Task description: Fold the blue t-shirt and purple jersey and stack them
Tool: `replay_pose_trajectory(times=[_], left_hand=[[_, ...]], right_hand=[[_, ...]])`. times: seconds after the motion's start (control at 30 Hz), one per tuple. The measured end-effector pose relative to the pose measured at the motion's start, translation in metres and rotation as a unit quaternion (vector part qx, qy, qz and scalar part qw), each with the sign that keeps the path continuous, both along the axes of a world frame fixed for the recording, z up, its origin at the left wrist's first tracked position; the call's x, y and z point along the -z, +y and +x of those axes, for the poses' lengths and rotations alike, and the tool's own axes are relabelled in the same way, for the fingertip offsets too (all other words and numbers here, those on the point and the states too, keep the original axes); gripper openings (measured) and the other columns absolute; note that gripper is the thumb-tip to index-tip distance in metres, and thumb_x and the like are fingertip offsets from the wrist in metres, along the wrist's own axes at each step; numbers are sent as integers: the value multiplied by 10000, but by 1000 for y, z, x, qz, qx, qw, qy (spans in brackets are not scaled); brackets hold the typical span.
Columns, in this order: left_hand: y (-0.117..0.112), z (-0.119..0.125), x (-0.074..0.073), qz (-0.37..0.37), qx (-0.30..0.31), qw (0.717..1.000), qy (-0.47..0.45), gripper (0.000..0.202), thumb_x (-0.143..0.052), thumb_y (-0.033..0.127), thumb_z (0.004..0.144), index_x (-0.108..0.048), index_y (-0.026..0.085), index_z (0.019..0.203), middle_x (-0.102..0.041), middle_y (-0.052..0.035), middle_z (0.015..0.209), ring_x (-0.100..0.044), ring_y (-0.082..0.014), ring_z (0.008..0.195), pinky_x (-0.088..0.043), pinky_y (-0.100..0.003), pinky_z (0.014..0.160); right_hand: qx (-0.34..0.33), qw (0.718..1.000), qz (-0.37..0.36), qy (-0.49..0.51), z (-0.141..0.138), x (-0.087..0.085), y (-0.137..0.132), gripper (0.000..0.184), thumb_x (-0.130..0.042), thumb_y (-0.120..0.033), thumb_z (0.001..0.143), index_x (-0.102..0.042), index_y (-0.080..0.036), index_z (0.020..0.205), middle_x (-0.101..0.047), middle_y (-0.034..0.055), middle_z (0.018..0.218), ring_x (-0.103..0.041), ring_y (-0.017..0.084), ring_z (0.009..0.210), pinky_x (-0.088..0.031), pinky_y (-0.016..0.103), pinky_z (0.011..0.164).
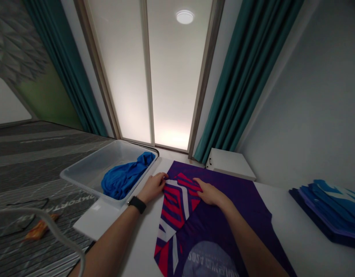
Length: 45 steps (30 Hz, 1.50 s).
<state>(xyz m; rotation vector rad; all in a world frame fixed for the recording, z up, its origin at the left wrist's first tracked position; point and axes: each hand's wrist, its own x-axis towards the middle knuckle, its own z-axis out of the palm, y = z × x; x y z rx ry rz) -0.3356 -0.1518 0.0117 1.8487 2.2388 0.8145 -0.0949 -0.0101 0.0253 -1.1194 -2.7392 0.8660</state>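
Your hands (183, 190) sit apart on the purple jersey (223, 231), the left hand (154, 187) curled at the top of the striped red-and-white panel and the right hand (210, 193) lying flat across it. You can't tell from this view whether the left fingers (162, 179) are pinching the cloth or only resting on it. The right hand doesn't look clamped. Spread out like this, they seem placed to keep the angled fold from slipping (the diagonal edge runs down toward the printed graphic).

The jersey lies flat on the white desk (137, 250), probably so that the fold stays smooth. To your left, a clear plastic bin (79, 175) holds a crumpled blue garment (122, 175), apparently kept apart from the finished pile. To your right, a neat stack of folded blue shirts (321, 211) sits well away from your working space (your watch (137, 204) is clear of the cloth).
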Motion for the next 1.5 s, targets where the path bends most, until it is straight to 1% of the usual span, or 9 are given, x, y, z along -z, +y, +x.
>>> replay_pose_trajectory(times=[0.17,0.27,0.47,0.7,0.87,1.03,1.23,1.37,1.5], left_hand=[[2,-1,2,6,-30,998,-59,290,-389,209,905,-628,193,1068,-691,-50,902,-635,-205,847,-436,-289,754],[2,-2,1,18,-29,995,-93,339,-361,146,873,-623,191,1084,-687,-35,877,-633,-195,826,-443,-283,747],[2,0,0,23,-17,998,-56,312,-433,154,844,-598,179,1107,-673,-37,875,-628,-187,784,-450,-284,738],[1,4,0,58,-2,996,-74,374,-409,104,802,-580,174,1128,-656,-66,1011,-628,-201,933,-470,-311,839],[1,5,1,38,2,992,-120,435,-379,50,776,-570,182,1144,-672,-42,991,-630,-172,855,-466,-285,786],[5,0,10,41,2,993,-107,369,-436,124,820,-568,186,1158,-666,-39,989,-597,-151,707,-452,-270,684],[10,-5,20,66,-1,993,-94,300,-462,162,835,-598,193,1101,-654,-37,954,-588,-154,702,-455,-269,668],[13,-8,22,72,-14,993,-89,274,-471,150,832,-606,188,1067,-647,-37,945,-582,-152,698,-456,-270,667],[16,-9,22,73,-42,993,-83,247,-495,137,816,-606,180,1033,-637,-37,919,-572,-157,702,-453,-276,668]], right_hand=[[-18,997,-1,-70,6,-14,4,630,-485,-154,835,-393,-265,1448,-616,82,1305,-600,233,1146,-408,324,940],[-41,993,-7,-114,9,-24,3,635,-460,-139,835,-384,-249,1456,-589,87,1341,-576,234,1185,-409,319,954],[-40,986,-13,-158,12,-26,2,612,-532,-160,796,-465,-259,1396,-633,101,1270,-622,258,1101,-449,321,863],[-44,987,-21,-150,17,-32,3,642,-580,-162,767,-463,-277,1388,-643,74,1233,-629,226,1051,-444,271,795],[-55,992,-62,-90,24,-53,0,618,-487,-104,797,-452,-266,1392,-700,25,944,-636,148,759,-410,226,660],[-37,991,-87,-93,28,-69,-3,607,-453,-70,789,-488,-265,1362,-639,-22,712,-568,118,576,-349,213,543],[-30,986,-16,-165,27,-65,-1,477,-488,-76,776,-631,-251,1196,-686,9,814,-607,129,624,-372,231,602],[-48,982,-19,-184,27,-59,3,421,-513,-98,774,-658,-260,1134,-692,6,815,-618,137,651,-370,232,598],[-56,981,14,-185,29,-49,10,321,-606,-157,744,-687,-263,1036,-691,16,942,-625,165,817,-375,233,640]])
